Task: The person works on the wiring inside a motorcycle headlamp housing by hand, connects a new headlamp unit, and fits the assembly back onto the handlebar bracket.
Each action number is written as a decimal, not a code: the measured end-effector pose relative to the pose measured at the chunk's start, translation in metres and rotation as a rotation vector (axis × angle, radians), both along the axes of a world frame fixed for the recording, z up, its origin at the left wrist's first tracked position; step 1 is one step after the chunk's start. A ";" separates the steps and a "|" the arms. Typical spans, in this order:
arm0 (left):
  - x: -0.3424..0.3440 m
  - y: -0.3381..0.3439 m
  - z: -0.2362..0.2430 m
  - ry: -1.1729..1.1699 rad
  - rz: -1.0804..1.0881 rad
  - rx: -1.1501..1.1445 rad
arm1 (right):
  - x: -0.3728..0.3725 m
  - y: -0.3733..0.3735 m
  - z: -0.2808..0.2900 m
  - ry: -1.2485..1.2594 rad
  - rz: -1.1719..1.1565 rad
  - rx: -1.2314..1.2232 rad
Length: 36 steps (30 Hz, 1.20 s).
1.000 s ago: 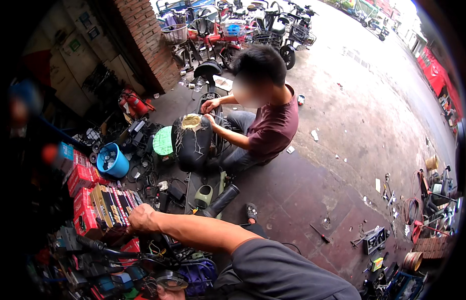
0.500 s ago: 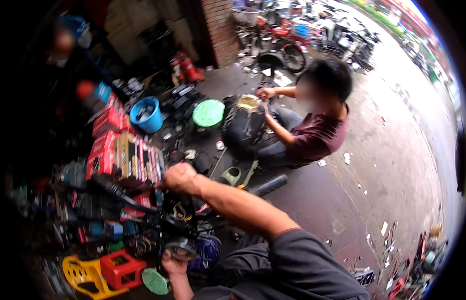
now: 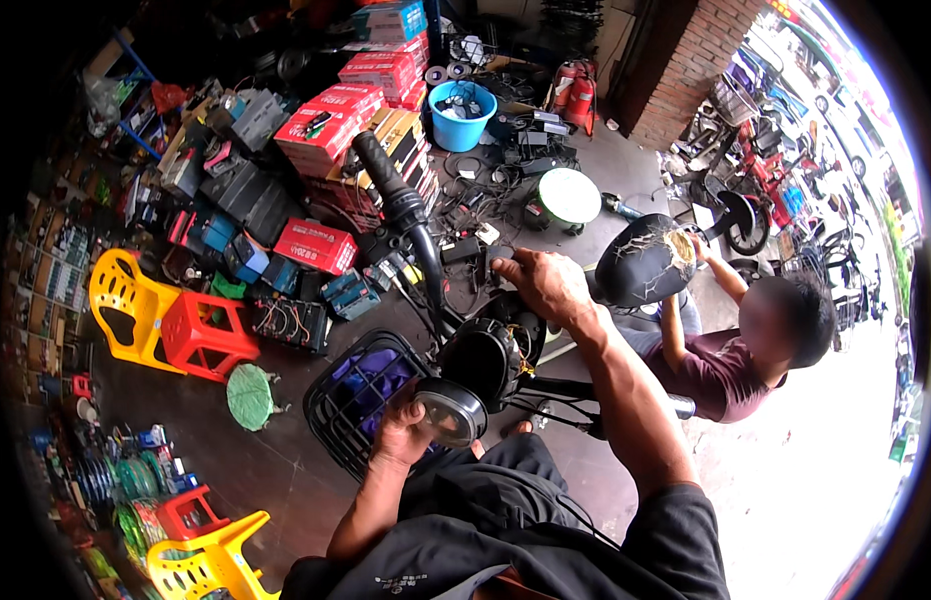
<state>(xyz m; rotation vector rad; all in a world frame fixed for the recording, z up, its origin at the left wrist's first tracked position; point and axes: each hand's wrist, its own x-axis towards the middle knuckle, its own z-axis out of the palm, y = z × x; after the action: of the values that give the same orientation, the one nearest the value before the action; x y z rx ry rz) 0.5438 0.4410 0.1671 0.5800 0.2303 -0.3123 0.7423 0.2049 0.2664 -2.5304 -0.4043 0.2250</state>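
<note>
My left hand point(image 3: 403, 428) grips a round black headlight point(image 3: 453, 413) with a clear lens, its thumb on the rim. Just beyond it sits the open black headlight housing point(image 3: 477, 362) of a bike, with thin wires showing at its right side. Above the housing, close to the handlebar point(image 3: 425, 255), is my right hand point(image 3: 547, 288). Its fingers are curled together and the index finger points left; whatever lies between them is hidden. A black wire basket point(image 3: 360, 385) holding a purple item hangs in front of the bike, left of the headlight.
At right, a person point(image 3: 730, 345) handles a torn black seat point(image 3: 640, 262). Red boxes point(image 3: 330, 125), a blue bucket point(image 3: 462, 128) and a round green-topped stool point(image 3: 568, 196) stand beyond the handlebar. Yellow chairs point(image 3: 135, 310) and a red stool point(image 3: 210, 335) are at left.
The view has swung, so boxes and person sit farther right in the picture. My left hand keeps hold of the headlight. My right hand is still above the housing.
</note>
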 end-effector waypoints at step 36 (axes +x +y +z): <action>0.022 0.010 -0.007 -0.236 -0.023 -0.434 | -0.102 0.031 0.054 -0.309 0.585 -0.212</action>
<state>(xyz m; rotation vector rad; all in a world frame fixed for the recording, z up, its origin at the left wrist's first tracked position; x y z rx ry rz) 0.5659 0.4508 0.1605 0.1865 -0.0734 -0.3022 0.6398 0.2357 0.3208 -2.5915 -1.3048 0.0941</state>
